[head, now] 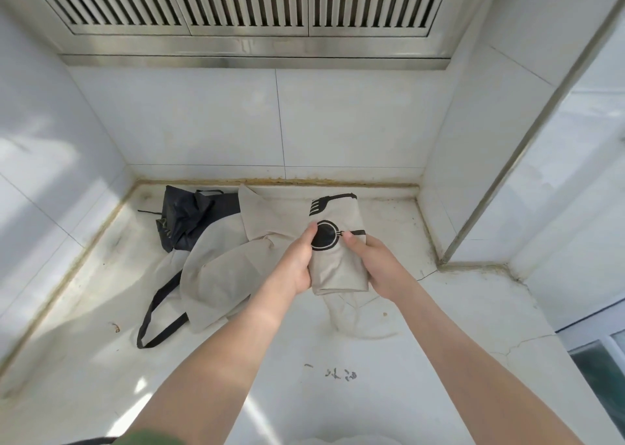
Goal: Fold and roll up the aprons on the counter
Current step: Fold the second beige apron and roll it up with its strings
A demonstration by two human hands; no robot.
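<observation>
Left hand (295,262) grips beige apron (338,270) beside dark apron (189,218).

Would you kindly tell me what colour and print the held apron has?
The apron is beige with a black fork-and-circle print, seen in the head view.

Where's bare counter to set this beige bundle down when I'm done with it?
Bare counter lies right of the right hand, up to the wall corner, and along the near edge. The back right, beyond the beige bundle, is free too. The left is crowded: loose beige fabric, dark apron, black strap.
</observation>
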